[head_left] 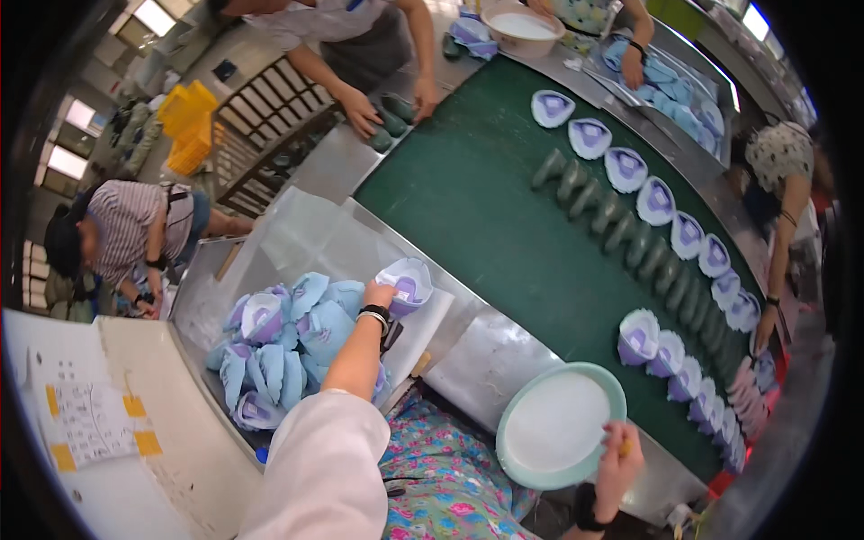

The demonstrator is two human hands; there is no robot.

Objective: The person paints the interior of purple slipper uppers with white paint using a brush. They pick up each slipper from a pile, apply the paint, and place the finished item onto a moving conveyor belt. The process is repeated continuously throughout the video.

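My left hand [380, 293] pinches the edge of a pale blue and lilac shoe upper [407, 286], over a tray lined with clear plastic. Below it lies a loose pile of similar shoe uppers [326, 328], some showing their lilac linings. My right hand [619, 461] is closed around a thin yellow handle [625, 446]; the rest of that tool is hidden. This hand is at the right rim of a light green basin [515, 396] filled with white liquid [560, 416].
On the green conveyor belt [468, 189] stand rows of uppers [655, 200] and dark green shoe lasts [621, 232]. Across it, a co-worker's hands [362, 115] touch lasts. Other people work at the left and far right. A papered white panel [90, 423] borders the tray.
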